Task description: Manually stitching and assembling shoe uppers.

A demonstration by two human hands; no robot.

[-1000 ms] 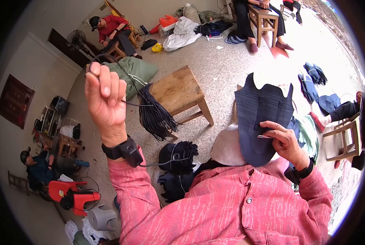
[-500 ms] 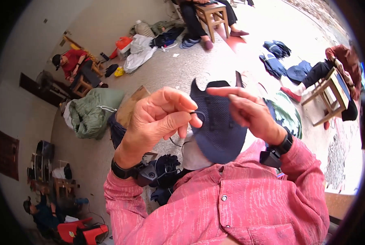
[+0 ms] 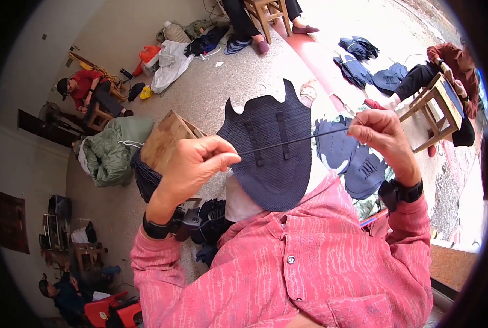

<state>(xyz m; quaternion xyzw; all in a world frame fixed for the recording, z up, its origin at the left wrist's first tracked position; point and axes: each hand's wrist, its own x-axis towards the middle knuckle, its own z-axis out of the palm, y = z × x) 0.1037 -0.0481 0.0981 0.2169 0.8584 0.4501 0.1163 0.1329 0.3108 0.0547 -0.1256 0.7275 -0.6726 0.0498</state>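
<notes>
We held the cord [image 3: 292, 142] taut over the panel [image 3: 271, 180] beyond its right edge, left hand [image 3: 193, 165] and right hand [image 3: 385, 136] pinched tight; slackening risked dropping it.

Black cord [image 3: 287, 144]: my left hand [image 3: 197, 164] and right hand [image 3: 385, 135] hide its ends.
Shiny bit [image 3: 349, 111] by my right hand: too small to tell.
Wooden stool [image 3: 164, 139], left of the middle: my left hand covers some.
Person [image 3: 241, 16] at the top: the edge cuts off the head.
Red chair [image 3: 97, 311], lower left: the bottom edge cuts it.
Dark-clothed worker [image 3: 63, 298], lower left: too dim to see well.
</notes>
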